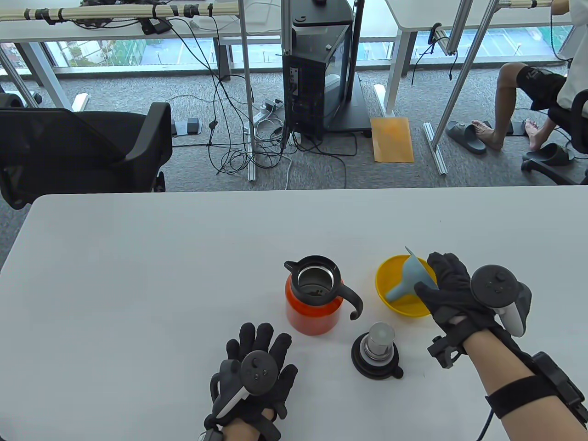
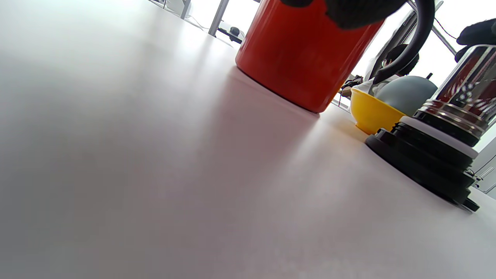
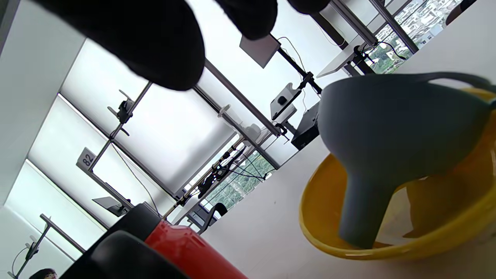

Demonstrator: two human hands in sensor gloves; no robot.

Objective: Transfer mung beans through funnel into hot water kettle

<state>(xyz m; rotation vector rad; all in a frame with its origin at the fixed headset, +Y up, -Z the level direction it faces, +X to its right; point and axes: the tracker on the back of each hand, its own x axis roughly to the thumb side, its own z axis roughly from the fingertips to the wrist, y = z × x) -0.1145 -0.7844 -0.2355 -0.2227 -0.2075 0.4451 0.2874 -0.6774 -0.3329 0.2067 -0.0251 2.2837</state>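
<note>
- The bench (image 1: 138,275), white and wide, fills the lower half of the table view and carries everything used here.
- The kettle (image 1: 312,312), orange with a black collar and handle, stands at lower centre with its mouth uncovered; a few dark specks lie at the bottom inside, too small to identify.
- The bowl (image 1: 390,303), yellow, sits just right of the kettle. No mung beans are visible in it in any view; the right wrist view shows only bare yellow inside.
- The lid (image 1: 377,351), black with a steel plug pointing up, rests on the bench below the gap between kettle and bowl.
- The funnel (image 1: 411,275), grey-blue, lies tilted in the bowl, its spout pointing lower left towards the bowl floor.
- The right hand (image 1: 443,287) reaches over the bowl's right edge, fingers at the funnel's wide rim; whether they actually pinch it I cannot tell.
- The left hand (image 1: 257,367) lies flat on the bench at bottom centre, fingers spread, holding nothing.
- The step in hand looks like either fetching the funnel or putting it back. If fetching, the next move calls for lifting it, turning the spout down, and seating it in the kettle mouth.
</note>
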